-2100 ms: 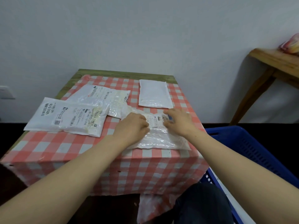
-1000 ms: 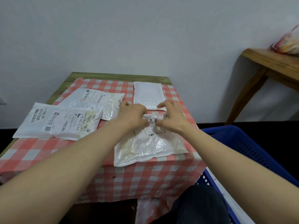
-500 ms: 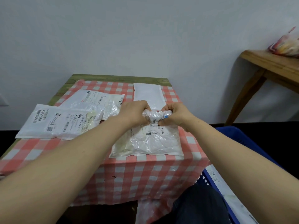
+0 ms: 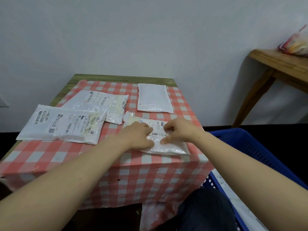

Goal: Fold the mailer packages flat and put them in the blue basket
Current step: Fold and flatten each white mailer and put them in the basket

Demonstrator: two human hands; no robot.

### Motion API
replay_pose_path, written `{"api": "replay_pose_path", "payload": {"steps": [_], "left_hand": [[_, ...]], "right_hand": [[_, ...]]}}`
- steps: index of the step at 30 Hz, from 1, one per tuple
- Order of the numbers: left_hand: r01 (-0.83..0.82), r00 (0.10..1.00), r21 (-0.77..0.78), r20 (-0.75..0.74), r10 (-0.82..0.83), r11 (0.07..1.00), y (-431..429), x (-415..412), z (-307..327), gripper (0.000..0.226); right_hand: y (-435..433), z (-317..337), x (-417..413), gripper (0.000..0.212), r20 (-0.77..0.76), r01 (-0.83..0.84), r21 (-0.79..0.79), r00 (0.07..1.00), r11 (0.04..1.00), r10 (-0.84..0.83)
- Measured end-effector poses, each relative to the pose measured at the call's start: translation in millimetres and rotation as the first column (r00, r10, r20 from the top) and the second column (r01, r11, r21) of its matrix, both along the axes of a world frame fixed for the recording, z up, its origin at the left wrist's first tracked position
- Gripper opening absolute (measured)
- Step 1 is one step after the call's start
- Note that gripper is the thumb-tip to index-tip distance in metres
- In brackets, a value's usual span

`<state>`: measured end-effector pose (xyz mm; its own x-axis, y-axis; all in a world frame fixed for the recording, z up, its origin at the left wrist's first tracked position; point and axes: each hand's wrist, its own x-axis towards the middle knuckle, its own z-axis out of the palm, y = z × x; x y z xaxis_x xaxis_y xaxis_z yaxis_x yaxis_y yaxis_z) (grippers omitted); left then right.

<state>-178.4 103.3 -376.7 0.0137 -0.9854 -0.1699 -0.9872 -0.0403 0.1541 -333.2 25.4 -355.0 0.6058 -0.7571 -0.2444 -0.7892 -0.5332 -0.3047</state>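
A clear-white mailer with a barcode label (image 4: 170,147) lies flat near the front right of the checkered table (image 4: 50,155). My left hand (image 4: 140,135) presses on its left part with the fingers laid over it. My right hand (image 4: 180,130) presses on its right part with fingertips and thumb, and the barcode shows between the two hands. Three more mailers lie on the cloth: one at the left (image 4: 61,125), one behind it (image 4: 103,104), and a plain white one at the back right (image 4: 154,99). The blue basket (image 4: 250,147) stands on the floor to the right.
A white package (image 4: 233,200) lies inside the basket. A wooden side table (image 4: 280,64) with a colourful bag (image 4: 296,44) stands at the far right. A white wall is behind the table. My dark-trousered knee (image 4: 205,210) is below the table's front edge.
Half a second ago both hands gripped the mailer's bunched far end, lifted off the cloth. Now the mailer lies flat and both hands press on it.
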Motion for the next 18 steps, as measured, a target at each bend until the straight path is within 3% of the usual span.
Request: {"api": "replay_pose_path", "payload": {"steps": [2,4,8,9,11,14,16,18], "left_hand": [[-0.015,1.000,-0.032,0.018,0.016,0.999,-0.4,-1.5,-1.0,0.049],[-0.035,0.999,-0.090,0.038,0.039,0.995,-1.3,-2.7,-2.6,0.038],[-0.035,0.996,-0.177,0.072,0.048,0.984,0.5,-4.9,1.2,0.025],[-0.061,0.997,-0.212,0.024,0.067,0.975,1.9,-5.0,3.8,0.023],[-0.126,0.991,-0.308,-0.084,0.105,0.943,6.9,-4.5,9.8,0.024],[-0.072,0.997,-0.434,-0.046,0.057,0.898,11.0,-1.5,7.7,0.025],[-0.048,0.999,-0.352,-0.036,0.038,0.935,12.1,2.4,-2.4,0.027],[-0.013,0.999,-0.196,-0.046,0.004,0.980,11.8,3.1,-12.7,0.034]], "right_hand": [[0.4,-1.2,4.2,0.049,-0.079,-0.040,-0.024,0.996,0.999,0.038],[3.3,-3.7,8.7,0.017,-0.121,-0.047,-0.099,0.992,0.994,0.035],[6.5,-2.3,14.1,0.016,-0.099,-0.042,-0.171,0.995,0.984,0.026],[5.1,-1.2,12.1,0.012,-0.057,-0.040,-0.171,0.998,0.984,0.031],[1.2,0.8,7.2,0.026,0.079,-0.019,-0.157,0.996,0.987,0.032],[-0.3,2.2,0.2,0.032,0.245,0.038,-0.116,0.970,0.993,-0.009],[-4.3,-4.7,-1.2,0.019,0.250,0.040,-0.144,0.968,0.989,-0.003],[-7.1,-15.2,0.5,0.025,0.086,-0.007,-0.136,0.996,0.991,0.019]]}}
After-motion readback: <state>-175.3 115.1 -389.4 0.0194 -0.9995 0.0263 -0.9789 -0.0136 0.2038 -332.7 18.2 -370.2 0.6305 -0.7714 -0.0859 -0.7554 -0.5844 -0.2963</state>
